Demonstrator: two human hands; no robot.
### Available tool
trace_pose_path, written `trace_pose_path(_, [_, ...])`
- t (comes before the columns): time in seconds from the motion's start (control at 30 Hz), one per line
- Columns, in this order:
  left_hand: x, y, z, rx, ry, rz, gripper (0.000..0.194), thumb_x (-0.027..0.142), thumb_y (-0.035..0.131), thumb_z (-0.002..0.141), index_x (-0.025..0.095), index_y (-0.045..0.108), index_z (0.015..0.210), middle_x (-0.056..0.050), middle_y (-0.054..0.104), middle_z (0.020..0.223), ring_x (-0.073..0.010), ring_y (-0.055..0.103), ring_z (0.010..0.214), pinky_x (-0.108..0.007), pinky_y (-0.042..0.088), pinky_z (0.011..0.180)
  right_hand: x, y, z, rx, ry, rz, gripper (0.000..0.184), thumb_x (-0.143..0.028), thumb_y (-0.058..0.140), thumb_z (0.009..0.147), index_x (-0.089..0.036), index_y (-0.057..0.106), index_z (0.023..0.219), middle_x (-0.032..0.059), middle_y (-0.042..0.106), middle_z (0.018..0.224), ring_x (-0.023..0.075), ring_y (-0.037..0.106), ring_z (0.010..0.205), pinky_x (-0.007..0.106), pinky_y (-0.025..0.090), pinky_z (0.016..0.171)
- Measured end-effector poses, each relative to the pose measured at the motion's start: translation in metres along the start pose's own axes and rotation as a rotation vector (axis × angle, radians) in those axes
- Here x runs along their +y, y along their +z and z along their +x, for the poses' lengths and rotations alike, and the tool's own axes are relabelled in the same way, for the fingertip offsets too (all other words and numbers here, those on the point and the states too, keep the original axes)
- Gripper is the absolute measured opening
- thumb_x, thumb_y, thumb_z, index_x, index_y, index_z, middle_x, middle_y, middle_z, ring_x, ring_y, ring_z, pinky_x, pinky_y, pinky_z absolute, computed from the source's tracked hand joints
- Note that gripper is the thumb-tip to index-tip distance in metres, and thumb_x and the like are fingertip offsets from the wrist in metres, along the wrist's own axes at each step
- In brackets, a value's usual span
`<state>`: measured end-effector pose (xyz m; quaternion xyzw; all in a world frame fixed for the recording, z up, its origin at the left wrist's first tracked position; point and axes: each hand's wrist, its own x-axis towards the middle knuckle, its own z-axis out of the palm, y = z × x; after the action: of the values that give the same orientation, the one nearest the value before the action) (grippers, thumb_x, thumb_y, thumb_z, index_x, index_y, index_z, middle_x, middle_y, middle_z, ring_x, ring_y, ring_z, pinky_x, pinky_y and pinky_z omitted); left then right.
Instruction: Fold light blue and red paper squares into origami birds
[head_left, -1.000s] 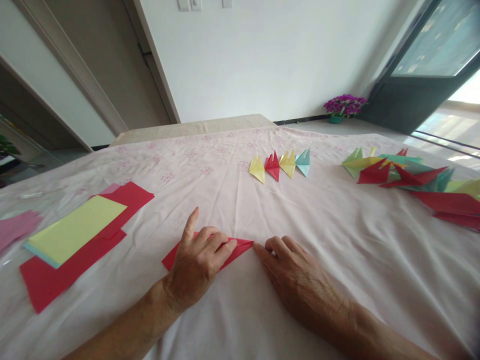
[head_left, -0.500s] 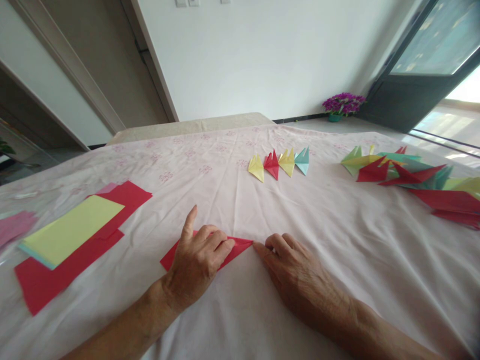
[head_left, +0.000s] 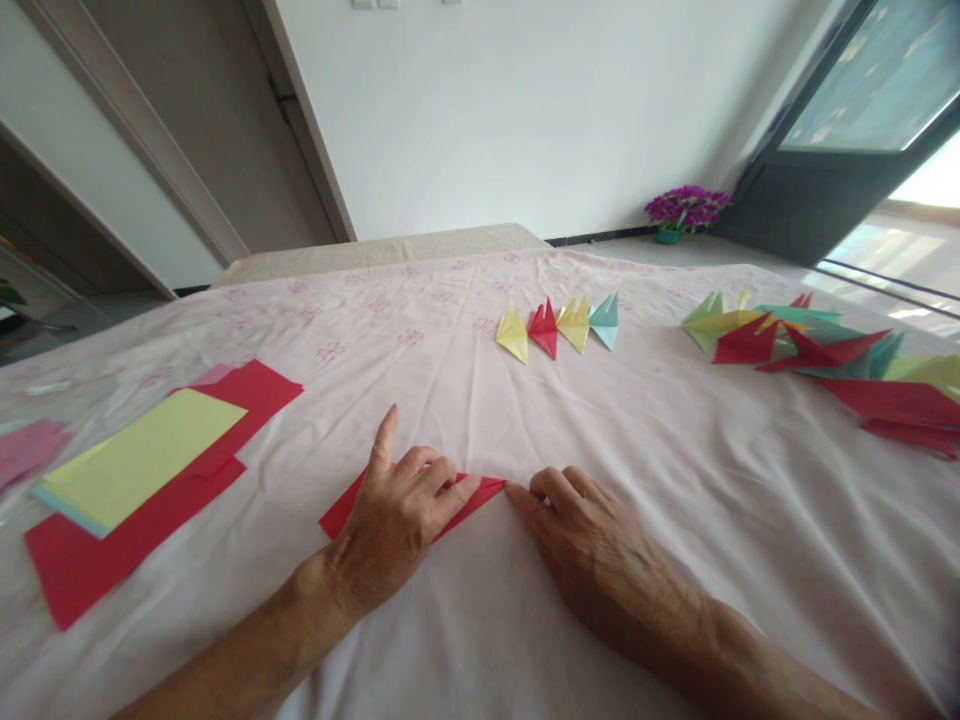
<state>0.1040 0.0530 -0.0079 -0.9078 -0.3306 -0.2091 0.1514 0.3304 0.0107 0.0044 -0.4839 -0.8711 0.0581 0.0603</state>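
A folded sheet of red paper [head_left: 459,492] lies on the tablecloth before me, narrowing to a point at its right end. My left hand [head_left: 401,520] is on top of it, curled fingers holding it down and the little finger sticking up; the palm hides the paper's middle. At the pointed tip, my right hand [head_left: 577,535] has its thumb and forefinger pinched together on the paper, the other fingers tucked in.
Yellow sheets [head_left: 146,460] rest on red sheets [head_left: 97,570] at the left, with pink paper [head_left: 30,450] beyond. Several small folded paper shapes [head_left: 542,328] stand in a row ahead. Coloured folded papers [head_left: 817,345] are heaped at the right on the pale tablecloth [head_left: 420,390].
My left hand's forefinger has slid slightly right along the red paper towards its tip. My right hand stays at the tip.
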Motion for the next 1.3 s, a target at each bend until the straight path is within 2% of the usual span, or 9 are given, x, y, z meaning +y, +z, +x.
trace_pose_path(0.37, [0.0, 0.0, 0.0, 0.051, -0.019, -0.048, 0.027, 0.013, 0.044, 0.095, 0.02, 0.069, 0.103, -0.001, 0.064, 0.081, -0.0176, 0.058, 0.082, -0.069, 0.013, 0.111, 0.0, -0.001, 0.0, -0.004, -0.014, -0.006, 0.017, -0.014, 0.05, 0.092, -0.02, 0.058, 0.106, 0.0059, 0.056, 0.095, 0.0189, 0.048, 0.079, 0.033, 0.041, 0.07])
trace_pose_path(0.83, [0.001, -0.001, -0.002, 0.023, -0.034, -0.063, 0.024, 0.015, 0.046, 0.095, 0.021, 0.068, 0.104, 0.0, 0.064, 0.083, -0.0171, 0.058, 0.082, -0.067, 0.012, 0.113, 0.002, 0.004, -0.001, 0.044, -0.012, 0.01, 0.017, -0.013, 0.05, 0.092, -0.019, 0.059, 0.106, 0.0059, 0.057, 0.092, 0.0195, 0.049, 0.078, 0.034, 0.042, 0.069])
trace_pose_path(1.07, [0.0, 0.0, -0.001, 0.02, -0.034, -0.047, 0.021, 0.016, 0.051, 0.094, 0.021, 0.068, 0.104, 0.001, 0.065, 0.084, -0.0175, 0.058, 0.083, -0.068, 0.013, 0.112, 0.005, 0.01, 0.006, 0.13, 0.058, 0.081, 0.037, -0.008, 0.046, 0.091, -0.018, 0.052, 0.126, 0.0062, 0.059, 0.091, 0.0202, 0.053, 0.081, 0.034, 0.044, 0.071])
trace_pose_path(1.2, [0.001, 0.0, -0.002, 0.03, -0.021, -0.035, 0.021, 0.015, 0.05, 0.093, 0.02, 0.069, 0.102, 0.0, 0.065, 0.084, -0.018, 0.058, 0.083, -0.068, 0.014, 0.112, 0.004, 0.009, 0.008, 0.157, 0.075, 0.103, 0.038, -0.012, 0.044, 0.093, -0.017, 0.05, 0.131, 0.0063, 0.059, 0.09, 0.0196, 0.053, 0.08, 0.033, 0.044, 0.071])
trace_pose_path(1.3, [0.001, -0.001, -0.002, 0.029, -0.029, -0.041, 0.022, 0.016, 0.049, 0.094, 0.02, 0.069, 0.103, 0.0, 0.065, 0.084, -0.0182, 0.058, 0.084, -0.068, 0.014, 0.112, 0.002, 0.006, 0.01, 0.136, 0.067, 0.103, 0.033, -0.014, 0.046, 0.094, -0.021, 0.056, 0.124, 0.0055, 0.059, 0.089, 0.0195, 0.053, 0.079, 0.032, 0.043, 0.069])
